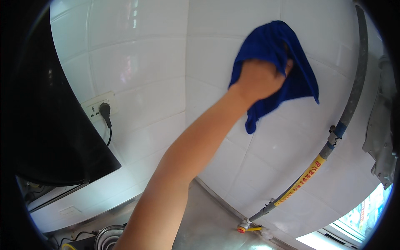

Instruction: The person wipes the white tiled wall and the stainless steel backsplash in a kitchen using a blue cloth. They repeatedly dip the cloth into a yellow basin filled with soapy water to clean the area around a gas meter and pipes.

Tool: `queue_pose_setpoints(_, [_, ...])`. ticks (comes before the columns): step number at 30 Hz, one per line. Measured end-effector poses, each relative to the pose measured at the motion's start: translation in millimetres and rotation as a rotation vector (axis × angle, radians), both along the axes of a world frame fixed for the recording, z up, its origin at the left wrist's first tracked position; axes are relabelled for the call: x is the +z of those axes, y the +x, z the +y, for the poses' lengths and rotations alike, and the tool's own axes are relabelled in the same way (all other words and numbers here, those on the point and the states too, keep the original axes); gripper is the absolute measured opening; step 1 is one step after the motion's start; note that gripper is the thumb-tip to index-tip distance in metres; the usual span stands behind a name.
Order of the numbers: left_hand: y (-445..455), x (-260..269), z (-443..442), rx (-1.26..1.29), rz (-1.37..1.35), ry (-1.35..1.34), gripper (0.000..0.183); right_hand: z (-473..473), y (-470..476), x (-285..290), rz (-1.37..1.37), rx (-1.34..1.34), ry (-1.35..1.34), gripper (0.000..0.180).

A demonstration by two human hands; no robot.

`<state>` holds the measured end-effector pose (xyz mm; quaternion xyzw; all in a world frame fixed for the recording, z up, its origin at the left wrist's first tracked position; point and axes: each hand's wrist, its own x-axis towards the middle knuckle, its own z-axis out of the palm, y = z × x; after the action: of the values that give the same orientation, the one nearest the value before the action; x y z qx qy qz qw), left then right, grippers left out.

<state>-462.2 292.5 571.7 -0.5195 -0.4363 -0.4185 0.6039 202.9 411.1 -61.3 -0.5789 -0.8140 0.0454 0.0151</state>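
My left hand (261, 78) reaches up and presses a dark blue cloth (272, 40) against the white tiled wall (215, 103). Folds of the cloth cover most of the fingers, and its corners hang loose below and to the right of the wrist. The bare left forearm crosses the view from the bottom edge. My right hand is out of view.
A grey gas hose (353, 100) with a yellow printed sleeve (300, 181) runs down to a yellow-handled valve (245, 227). At left, a black range hood (56, 125) stands near a wall socket (97, 109) holding a black plug (105, 111). Metal bowls (109, 236) sit bottom left.
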Motion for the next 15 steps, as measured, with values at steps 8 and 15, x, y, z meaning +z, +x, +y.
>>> queue_pose_setpoints(8, [-103.1,-12.7,-37.4,0.264,-0.132,0.167,0.051,0.6,-4.5,-4.7,0.034,0.003,-0.020,0.038])
queue_pose_setpoints(15, [-85.3,3.6,-40.6,0.015,-0.603,0.066,0.052,-1.5,-3.6,-0.6,0.043,-0.013,-0.011,0.039])
